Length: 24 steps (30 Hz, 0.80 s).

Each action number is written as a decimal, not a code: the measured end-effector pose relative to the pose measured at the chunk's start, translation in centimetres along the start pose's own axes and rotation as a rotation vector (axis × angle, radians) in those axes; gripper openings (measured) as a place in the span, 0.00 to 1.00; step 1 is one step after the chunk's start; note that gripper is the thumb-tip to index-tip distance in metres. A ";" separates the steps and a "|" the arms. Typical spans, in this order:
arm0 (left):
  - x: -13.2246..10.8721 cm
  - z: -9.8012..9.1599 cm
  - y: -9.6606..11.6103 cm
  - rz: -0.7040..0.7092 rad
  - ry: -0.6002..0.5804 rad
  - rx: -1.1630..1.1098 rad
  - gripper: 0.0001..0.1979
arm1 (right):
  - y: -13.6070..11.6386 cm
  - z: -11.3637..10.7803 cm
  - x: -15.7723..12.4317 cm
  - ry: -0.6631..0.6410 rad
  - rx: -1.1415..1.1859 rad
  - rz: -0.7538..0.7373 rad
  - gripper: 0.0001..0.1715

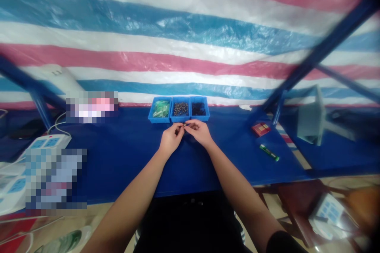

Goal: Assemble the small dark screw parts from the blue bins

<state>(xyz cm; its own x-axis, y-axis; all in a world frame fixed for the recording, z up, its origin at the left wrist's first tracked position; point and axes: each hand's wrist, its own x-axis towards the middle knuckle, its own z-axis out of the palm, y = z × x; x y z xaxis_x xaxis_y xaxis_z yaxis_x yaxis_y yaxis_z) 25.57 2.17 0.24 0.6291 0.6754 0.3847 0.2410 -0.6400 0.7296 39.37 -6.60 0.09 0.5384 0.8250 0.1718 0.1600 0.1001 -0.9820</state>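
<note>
My left hand [171,139] and my right hand [199,131] meet at the fingertips, just in front of three small blue bins. Both are closed in a pinch on a tiny brass-coloured piece [184,125], mostly covered by the fingers; its exact kind cannot be made out. The left bin [158,120] holds green and clear material. Many small brass-and-dark parts [181,108] fill the middle bin [180,119]. In the right bin [203,118] lie small black parts [198,108].
On the blue table [124,162], a white power strip [56,140] with a cable lies left. A red box [261,129] and a green tube-like packet [269,153] lie right. Blue metal bars [314,49] slant up at the sides, before a striped sheet [178,43].
</note>
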 end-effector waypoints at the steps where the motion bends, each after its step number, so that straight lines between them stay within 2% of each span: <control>1: 0.0 0.0 0.0 0.000 -0.002 -0.003 0.12 | -0.1 0.0 0.0 -0.002 -0.004 -0.012 0.20; 6: 0.1 0.0 0.1 0.007 -0.029 0.009 0.12 | -0.2 -0.1 -0.1 -0.037 -0.012 -0.047 0.18; 12: 0.1 -0.2 0.2 -0.001 -0.058 0.002 0.13 | -0.1 0.0 -0.1 0.003 -0.072 -0.020 0.15; 18: 0.1 -0.3 0.3 0.000 -0.053 -0.025 0.12 | -0.1 0.1 -0.1 -0.046 -0.051 -0.046 0.14; 24: 0.1 -0.2 0.4 0.001 -0.042 -0.023 0.12 | -0.4 0.3 -0.3 -0.016 -0.070 -0.060 0.11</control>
<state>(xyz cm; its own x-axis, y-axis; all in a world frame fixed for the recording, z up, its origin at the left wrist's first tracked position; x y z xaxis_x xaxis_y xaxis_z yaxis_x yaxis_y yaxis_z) 25.59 2.05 0.68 0.6602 0.6585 0.3613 0.2239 -0.6317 0.7422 38.90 -6.74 0.42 0.5132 0.8273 0.2284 0.2491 0.1112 -0.9621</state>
